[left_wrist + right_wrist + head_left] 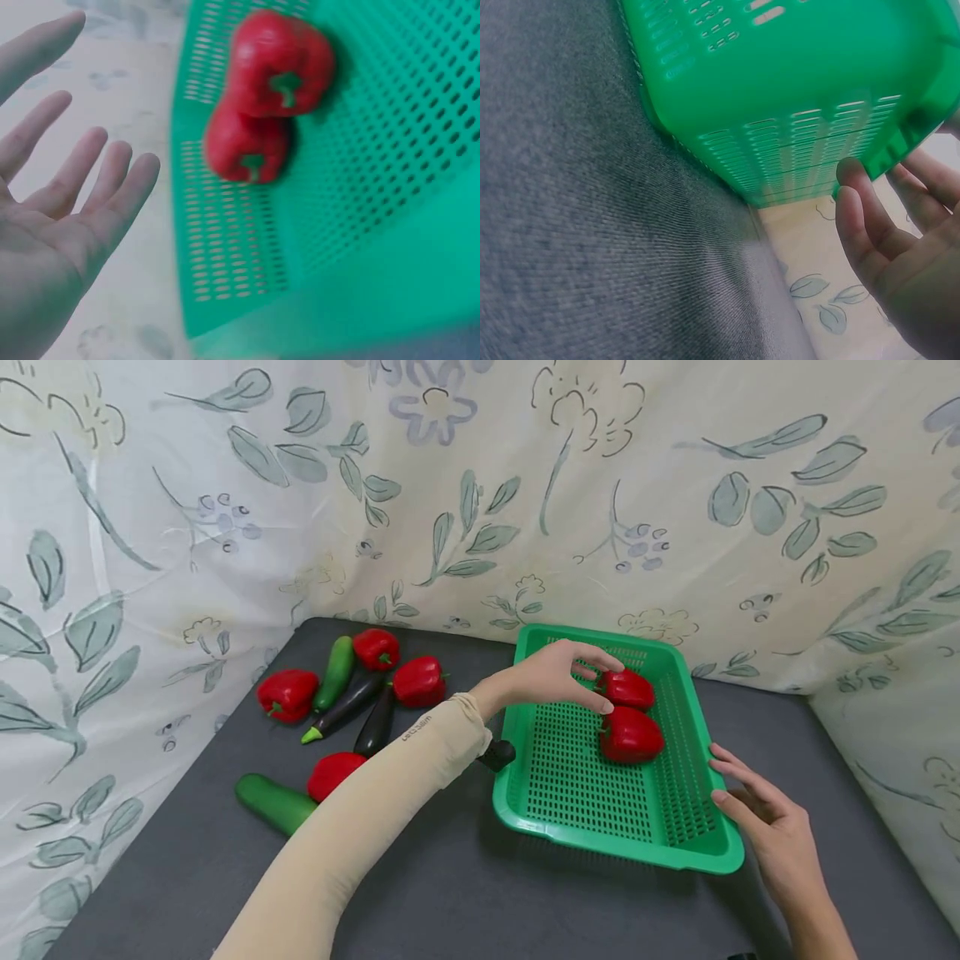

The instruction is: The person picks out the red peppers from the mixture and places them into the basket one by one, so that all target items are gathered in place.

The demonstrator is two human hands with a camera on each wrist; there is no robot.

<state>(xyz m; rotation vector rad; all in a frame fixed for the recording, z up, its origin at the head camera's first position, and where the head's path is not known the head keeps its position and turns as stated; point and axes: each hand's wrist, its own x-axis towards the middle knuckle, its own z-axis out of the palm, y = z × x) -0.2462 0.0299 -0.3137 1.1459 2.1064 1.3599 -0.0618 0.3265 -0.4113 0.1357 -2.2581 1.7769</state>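
Observation:
My left hand (pixel 553 675) hovers over the green plastic basket (pixel 600 838), its fingers spread and holding nothing. Two red bell peppers (pixel 633 737) lie side by side in the basket, just beyond the fingertips in the head view. In the left wrist view both show their green stems, and the palm (pixel 37 247) is bare. On the basket's right side my right hand (pixel 780 839) grips the rim. Seen from the right wrist, its fingers (pixel 866 210) curl at the underside of that rim.
Left of the basket on the dark grey table (pixel 450 893) lie several red bell peppers (pixel 288 695), dark eggplants (pixel 348 703) and green cucumber-like vegetables (pixel 276 803). My left forearm (pixel 360 835) partly covers them. A floral cloth (pixel 465 527) hangs behind.

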